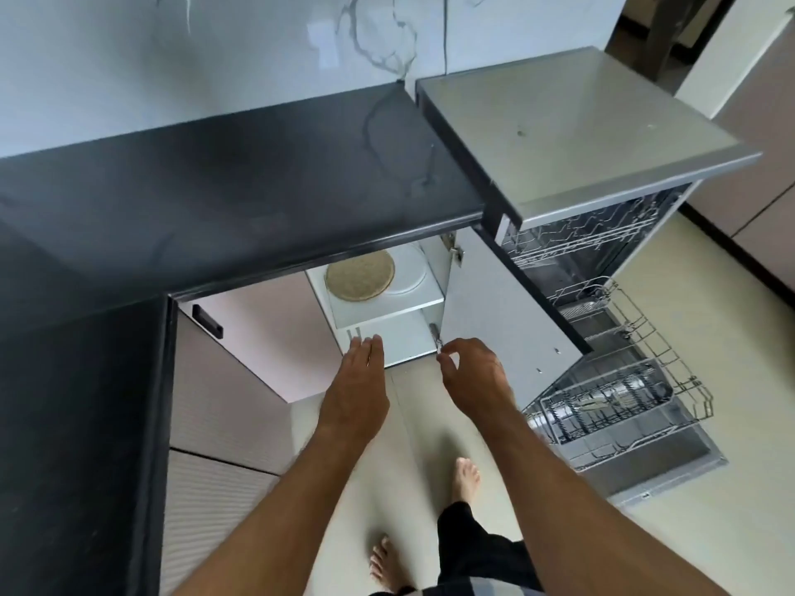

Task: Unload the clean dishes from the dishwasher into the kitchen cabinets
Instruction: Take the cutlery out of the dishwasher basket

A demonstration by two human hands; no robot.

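Your pulled-out dishwasher rack (619, 406) runs long toward four o'clock, while your left hand (357, 380) reaches flat and empty and your right hand (473, 376) pinches narrowly beside the cabinet door (507, 311).

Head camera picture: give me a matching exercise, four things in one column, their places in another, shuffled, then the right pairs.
Things:
1. woven mat
2. lower rack
3. left hand
4. right hand

Places:
A. by the lower hinge of the cabinet door
B. on the upper cabinet shelf
C. flat, at the lower shelf's front
D. pulled out over the dishwasher door

Pairs: 1-B, 2-D, 3-C, 4-A
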